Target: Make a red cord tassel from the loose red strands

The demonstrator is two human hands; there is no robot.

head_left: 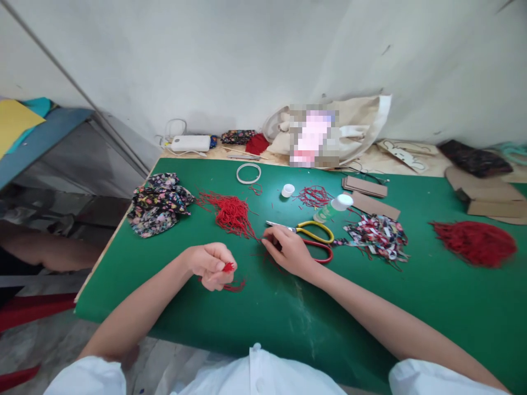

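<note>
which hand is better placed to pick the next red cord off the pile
Right hand: its fingertips already rest at the edge of the red cord pile. The left hand is closed on a cord bundle.

Likely craft workshop: green worktable [411, 307], scissors [313, 233].

No readable text, label, brand or number on anything on the table [432, 307].

One head-worn camera, looking forward and down from above the near edge of the green table [432, 307], close, facing the far wall [247, 55]
</note>
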